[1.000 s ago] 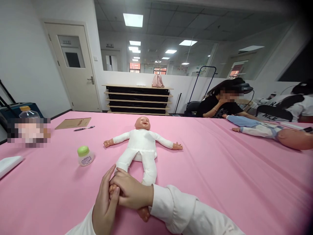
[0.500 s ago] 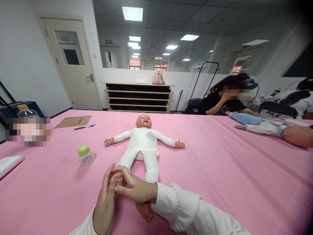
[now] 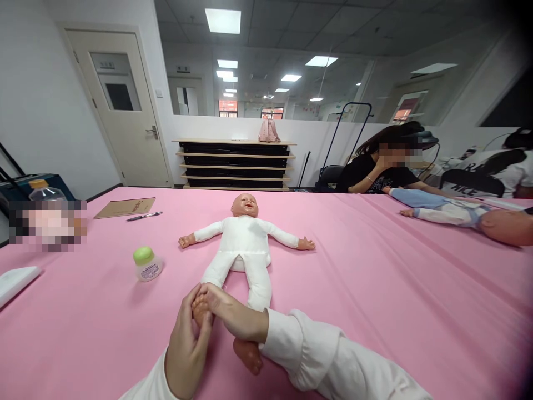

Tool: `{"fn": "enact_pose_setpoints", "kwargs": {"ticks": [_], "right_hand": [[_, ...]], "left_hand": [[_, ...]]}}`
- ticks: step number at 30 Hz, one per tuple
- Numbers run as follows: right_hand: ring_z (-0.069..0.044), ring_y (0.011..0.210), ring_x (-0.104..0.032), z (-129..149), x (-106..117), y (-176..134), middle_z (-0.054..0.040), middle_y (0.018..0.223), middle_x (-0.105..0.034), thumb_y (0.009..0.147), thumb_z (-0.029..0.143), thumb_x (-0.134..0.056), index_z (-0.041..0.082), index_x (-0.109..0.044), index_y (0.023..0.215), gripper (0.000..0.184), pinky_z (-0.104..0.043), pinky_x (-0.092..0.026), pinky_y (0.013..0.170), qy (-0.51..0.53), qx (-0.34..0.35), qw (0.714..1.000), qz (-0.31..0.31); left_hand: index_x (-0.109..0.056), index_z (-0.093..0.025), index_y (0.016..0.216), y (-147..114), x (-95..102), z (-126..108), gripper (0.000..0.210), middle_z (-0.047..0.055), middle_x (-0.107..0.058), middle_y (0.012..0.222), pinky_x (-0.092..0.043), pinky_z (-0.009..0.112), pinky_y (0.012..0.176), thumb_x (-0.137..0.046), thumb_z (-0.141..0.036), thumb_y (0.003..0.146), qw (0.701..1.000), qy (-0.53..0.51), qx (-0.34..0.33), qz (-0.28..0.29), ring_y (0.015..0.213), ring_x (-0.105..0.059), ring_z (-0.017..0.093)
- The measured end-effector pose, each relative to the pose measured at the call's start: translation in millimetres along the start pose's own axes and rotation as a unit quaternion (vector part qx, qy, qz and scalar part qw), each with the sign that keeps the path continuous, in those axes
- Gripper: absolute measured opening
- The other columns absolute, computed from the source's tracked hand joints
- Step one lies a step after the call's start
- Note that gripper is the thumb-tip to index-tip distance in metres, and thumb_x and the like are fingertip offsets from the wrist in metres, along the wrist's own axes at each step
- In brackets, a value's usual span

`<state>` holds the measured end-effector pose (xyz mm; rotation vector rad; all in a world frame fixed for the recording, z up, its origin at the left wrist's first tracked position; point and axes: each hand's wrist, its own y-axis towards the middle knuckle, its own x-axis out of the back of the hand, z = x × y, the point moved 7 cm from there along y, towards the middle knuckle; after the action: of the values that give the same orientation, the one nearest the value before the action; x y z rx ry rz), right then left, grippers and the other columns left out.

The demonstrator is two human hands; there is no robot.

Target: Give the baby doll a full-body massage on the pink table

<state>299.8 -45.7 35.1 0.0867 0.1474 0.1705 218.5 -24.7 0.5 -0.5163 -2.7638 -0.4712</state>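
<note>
A baby doll (image 3: 244,236) in white lies on its back on the pink-covered table, head away from me and arms spread. My left hand (image 3: 188,333) is closed round one of its feet (image 3: 200,307) from the left, thumb near the sole. From the other side my right hand (image 3: 233,311) grips the same foot, its fingers partly hidden behind it. Under my right wrist the doll's other foot (image 3: 249,355) rests on the cloth. Left of the doll stands a small jar with a green lid (image 3: 146,264).
A brown notebook (image 3: 125,207) and a pen (image 3: 144,216) lie at the far left, with a white object (image 3: 16,283) nearer. At right lies another doll (image 3: 462,214) in blue and white, beside a seated person in black (image 3: 385,172). Shelving (image 3: 235,164) stands behind the table.
My left thumb has shifted right across the foot's sole. My right hand's thumb, earlier across the front of the foot, has drawn back and up. The doll's body stays in place.
</note>
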Motion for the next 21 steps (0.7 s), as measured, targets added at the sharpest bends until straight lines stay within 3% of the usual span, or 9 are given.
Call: {"fn": "enact_pose_setpoints", "kwargs": {"ticks": [3,7,13,18,20,21], "right_hand": [[-0.003,0.070,-0.044,-3,-7,-2,-0.0002,0.083,-0.043,0.064,0.057,-0.060,0.015,-0.039,0.099,0.058,-0.018,-0.038,0.067,0.025,-0.042,0.997,0.053],[-0.001,0.065,-0.044,-7,-4,0,0.0017,0.079,-0.044,0.067,0.050,-0.061,0.015,-0.039,0.106,0.057,-0.016,-0.037,0.064,-0.003,-0.064,0.997,0.050],[-0.005,0.077,-0.047,-2,5,6,-0.0032,0.086,-0.053,0.074,0.046,-0.055,0.011,-0.053,0.083,0.036,-0.018,-0.039,0.074,-0.140,0.032,0.990,-0.006],[-0.003,0.051,-0.038,-17,16,9,0.0000,0.057,-0.043,0.080,0.060,-0.033,0.011,-0.045,0.068,0.051,-0.018,-0.034,0.052,-0.084,-0.035,0.992,-0.083],[-0.006,0.055,-0.043,-16,17,5,-0.0027,0.061,-0.046,0.084,0.059,-0.019,0.012,-0.044,0.070,0.056,-0.021,-0.039,0.056,-0.120,-0.046,0.988,-0.089],[-0.008,0.066,-0.048,-11,17,1,-0.0056,0.071,-0.050,0.085,0.057,-0.016,0.012,-0.047,0.075,0.056,-0.024,-0.044,0.066,-0.174,-0.028,0.980,-0.093]], "left_hand": [[-0.037,-0.022,0.125,5,3.9,5,0.060,0.005,-0.041,0.128,-0.045,0.026,0.096,-0.037,-0.058,0.077,0.998,-0.054,0.029,-0.008,0.118,-0.043,0.015],[-0.037,-0.024,0.126,8,3.7,12,0.063,0.003,-0.039,0.130,-0.044,0.023,0.097,-0.041,-0.061,0.074,0.989,-0.129,0.071,0.003,0.119,-0.042,0.013],[-0.040,-0.020,0.125,4,-8.6,28,0.068,0.006,-0.039,0.130,-0.043,0.028,0.100,-0.028,-0.065,0.077,0.963,-0.225,0.142,0.049,0.118,-0.044,0.016],[-0.038,-0.020,0.126,2,-13.5,19,0.068,0.006,-0.033,0.134,-0.034,0.031,0.108,-0.040,-0.063,0.074,0.986,-0.120,0.085,0.079,0.127,-0.033,0.017],[-0.033,-0.020,0.130,1,-15.6,11,0.066,0.007,-0.031,0.135,-0.034,0.033,0.108,-0.044,-0.056,0.075,0.993,-0.050,0.037,0.099,0.127,-0.032,0.017],[-0.030,-0.020,0.131,1,-16.1,9,0.067,0.007,-0.030,0.135,-0.036,0.034,0.107,-0.045,-0.054,0.075,0.994,-0.014,0.012,0.104,0.127,-0.033,0.017]]}}
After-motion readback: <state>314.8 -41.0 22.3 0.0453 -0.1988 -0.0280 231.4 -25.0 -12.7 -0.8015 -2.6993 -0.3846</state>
